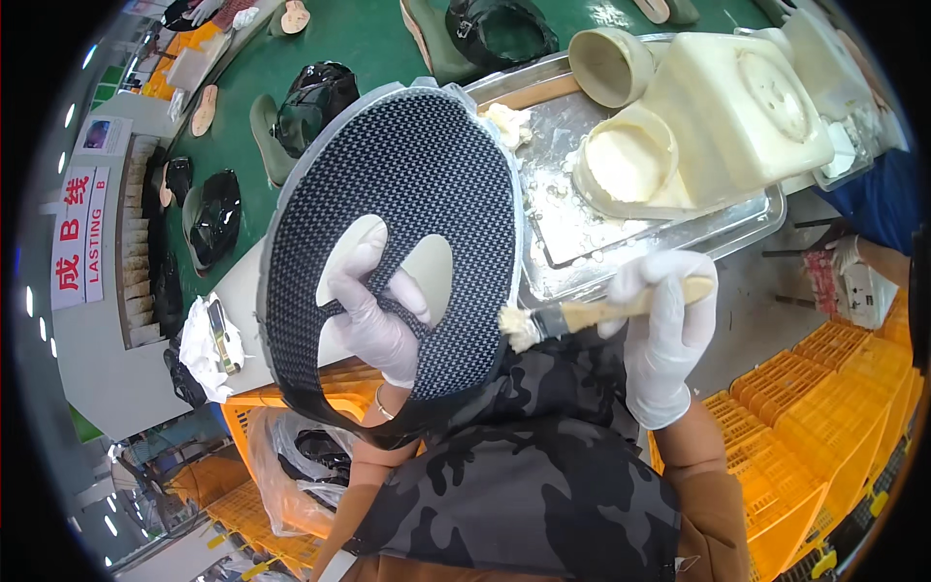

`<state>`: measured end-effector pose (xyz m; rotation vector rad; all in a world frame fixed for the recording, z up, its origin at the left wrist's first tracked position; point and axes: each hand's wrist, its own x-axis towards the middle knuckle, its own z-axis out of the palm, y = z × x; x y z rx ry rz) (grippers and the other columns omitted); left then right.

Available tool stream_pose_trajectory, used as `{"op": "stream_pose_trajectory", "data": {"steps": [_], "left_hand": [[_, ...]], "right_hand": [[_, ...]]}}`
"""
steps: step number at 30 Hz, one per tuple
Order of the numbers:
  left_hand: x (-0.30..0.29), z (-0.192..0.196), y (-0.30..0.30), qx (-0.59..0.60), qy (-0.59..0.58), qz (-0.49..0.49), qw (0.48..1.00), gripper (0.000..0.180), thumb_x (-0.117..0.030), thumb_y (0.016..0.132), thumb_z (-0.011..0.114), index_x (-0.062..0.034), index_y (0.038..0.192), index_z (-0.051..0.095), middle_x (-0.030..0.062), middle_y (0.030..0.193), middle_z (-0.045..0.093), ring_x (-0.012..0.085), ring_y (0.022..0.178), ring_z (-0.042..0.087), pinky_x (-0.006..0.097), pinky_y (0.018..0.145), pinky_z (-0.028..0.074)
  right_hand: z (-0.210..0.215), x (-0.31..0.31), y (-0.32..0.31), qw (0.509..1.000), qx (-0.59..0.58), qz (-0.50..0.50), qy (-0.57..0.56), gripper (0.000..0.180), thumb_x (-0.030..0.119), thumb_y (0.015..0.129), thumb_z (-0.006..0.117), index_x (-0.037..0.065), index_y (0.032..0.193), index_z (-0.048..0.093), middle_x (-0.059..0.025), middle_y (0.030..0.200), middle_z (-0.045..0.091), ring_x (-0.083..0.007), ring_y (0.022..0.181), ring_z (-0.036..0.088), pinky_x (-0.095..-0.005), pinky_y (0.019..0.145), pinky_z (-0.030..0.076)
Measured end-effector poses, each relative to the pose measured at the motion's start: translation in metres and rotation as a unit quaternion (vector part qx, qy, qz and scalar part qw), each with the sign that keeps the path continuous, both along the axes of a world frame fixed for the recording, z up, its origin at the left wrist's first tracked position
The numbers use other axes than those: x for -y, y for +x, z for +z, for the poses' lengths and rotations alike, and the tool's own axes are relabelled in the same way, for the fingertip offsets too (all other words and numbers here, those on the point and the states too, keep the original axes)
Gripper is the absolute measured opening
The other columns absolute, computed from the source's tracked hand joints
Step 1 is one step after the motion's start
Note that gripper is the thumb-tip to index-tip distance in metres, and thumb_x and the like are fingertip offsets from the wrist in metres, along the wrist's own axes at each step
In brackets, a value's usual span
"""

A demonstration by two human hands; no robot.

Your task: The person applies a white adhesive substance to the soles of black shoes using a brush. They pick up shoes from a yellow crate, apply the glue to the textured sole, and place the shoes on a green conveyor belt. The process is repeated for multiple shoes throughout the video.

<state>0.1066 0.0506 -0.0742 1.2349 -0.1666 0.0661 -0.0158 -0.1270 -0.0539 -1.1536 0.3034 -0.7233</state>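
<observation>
While the right hand (669, 335) has its grip closed round a brush (588, 313), bristles (520, 330) at a dark shoe upper's (441, 165) edge, the left hand (373, 325) grips that upper with curled fingers, beside the metal tray (562, 281).

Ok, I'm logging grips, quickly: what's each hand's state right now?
Left hand: partly curled, holding the dark woven piece.
Right hand: closed around the brush.

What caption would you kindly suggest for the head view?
Gloved left hand steadies a patterned fabric piece; gloved right hand holds a brush near its edge.
</observation>
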Motion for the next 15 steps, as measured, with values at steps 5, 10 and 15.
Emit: {"op": "stream_pose_trajectory", "data": {"steps": [5, 10, 15], "left_hand": [[0.005, 0.011, 0.004, 0.065, 0.003, 0.004, 0.998, 0.043, -0.036, 0.096, 0.036, 0.0028, 0.097, 0.056, 0.0190, 0.109, 0.057, 0.0102, 0.043, 0.048, 0.018, 0.039, 0.039], [0.026, 0.036, 0.015, 0.183, 0.018, 0.046, 0.982, 0.042, -0.034, 0.096, 0.036, 0.0029, 0.093, 0.055, 0.0241, 0.106, 0.057, 0.0105, 0.045, 0.050, 0.017, 0.041, 0.040], [0.052, 0.053, 0.018, 0.216, 0.053, 0.117, 0.968, 0.044, -0.037, 0.095, 0.032, 0.0016, 0.098, 0.054, 0.0153, 0.093, 0.059, 0.0142, 0.057, 0.056, 0.021, 0.049, 0.044]], "right_hand": [[0.016, 0.010, 0.000, 0.995, 0.048, -0.052, -0.072, 0.023, 0.027, 0.093, 0.047, 0.006, 0.101, 0.041, -0.0092, 0.078, 0.052, -0.0139, 0.060, 0.049, -0.0240, 0.050, 0.044], [0.030, 0.033, 0.011, 0.903, 0.016, 0.076, -0.422, 0.023, 0.003, 0.075, 0.058, 0.005, 0.098, 0.063, -0.0091, 0.077, 0.064, -0.0216, 0.065, 0.062, -0.0291, 0.062, 0.050], [0.045, 0.011, 0.034, 0.704, 0.033, 0.176, -0.687, 0.050, 0.011, 0.068, 0.059, 0.012, 0.117, 0.054, -0.0012, 0.059, 0.040, -0.0174, 0.048, 0.047, -0.0286, 0.042, 0.039]]}}
